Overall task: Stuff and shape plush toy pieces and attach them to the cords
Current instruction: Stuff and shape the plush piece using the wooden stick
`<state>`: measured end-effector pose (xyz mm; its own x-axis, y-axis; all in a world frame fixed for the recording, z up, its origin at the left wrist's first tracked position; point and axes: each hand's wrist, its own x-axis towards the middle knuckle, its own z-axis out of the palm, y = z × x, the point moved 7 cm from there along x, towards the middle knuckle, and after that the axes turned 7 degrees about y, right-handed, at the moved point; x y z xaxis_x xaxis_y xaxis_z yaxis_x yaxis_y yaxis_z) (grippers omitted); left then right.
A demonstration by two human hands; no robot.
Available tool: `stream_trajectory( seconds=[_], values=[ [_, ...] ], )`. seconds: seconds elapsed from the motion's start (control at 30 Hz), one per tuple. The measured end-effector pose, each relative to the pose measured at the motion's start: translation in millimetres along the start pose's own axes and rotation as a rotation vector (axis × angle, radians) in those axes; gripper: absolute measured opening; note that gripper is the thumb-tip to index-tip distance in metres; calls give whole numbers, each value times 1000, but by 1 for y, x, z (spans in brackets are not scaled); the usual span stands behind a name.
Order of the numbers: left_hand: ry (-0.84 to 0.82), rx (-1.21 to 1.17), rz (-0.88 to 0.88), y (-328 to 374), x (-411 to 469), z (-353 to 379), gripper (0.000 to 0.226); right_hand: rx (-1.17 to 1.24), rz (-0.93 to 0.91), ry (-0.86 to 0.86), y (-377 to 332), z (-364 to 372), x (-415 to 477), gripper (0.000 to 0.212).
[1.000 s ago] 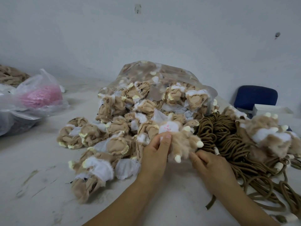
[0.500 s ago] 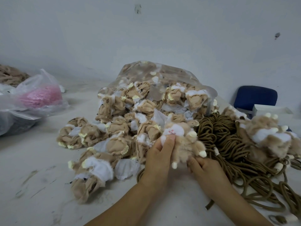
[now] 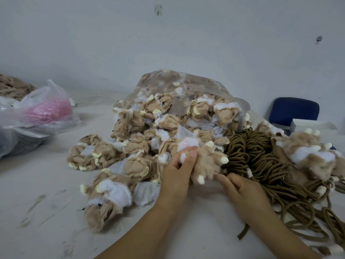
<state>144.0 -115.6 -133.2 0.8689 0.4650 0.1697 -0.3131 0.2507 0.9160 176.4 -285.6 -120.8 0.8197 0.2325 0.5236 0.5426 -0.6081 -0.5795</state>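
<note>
Left hand had its fingers curled round the tan plush piece, thumb pushing white fluff in at the top. The right hand pinched its lower edge. The piece sat just over the counter, between the heap of unstuffed ones and the brown cords (right beside them). I'd work the fluff evenly into each nub before closing it up, otherwise it'll probably go lumpy.

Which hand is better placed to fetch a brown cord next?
Probably right: the right hand sits beside the coiled brown cords and only pinches the fluffy tan plush paw, which the left hand grips.
</note>
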Motion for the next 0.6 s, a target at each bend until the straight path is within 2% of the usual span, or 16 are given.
stream_trajectory(
  seconds=[0.13,0.33,0.47,0.6],
  values=[
    [-40,-24,-39,-4,-2,2,42,25,-24,26,2,-3,1,54],
    [-28,-16,-50,-5,-3,2,26,-13,-28,27,3,-2,2,54],
    [-78,15,-50,-8,-8,7,35,-40,-64,20,6,0,2,40],
    [-95,30,-22,-7,-9,9,37,6,-56,32,8,3,1,41]
  ],
)
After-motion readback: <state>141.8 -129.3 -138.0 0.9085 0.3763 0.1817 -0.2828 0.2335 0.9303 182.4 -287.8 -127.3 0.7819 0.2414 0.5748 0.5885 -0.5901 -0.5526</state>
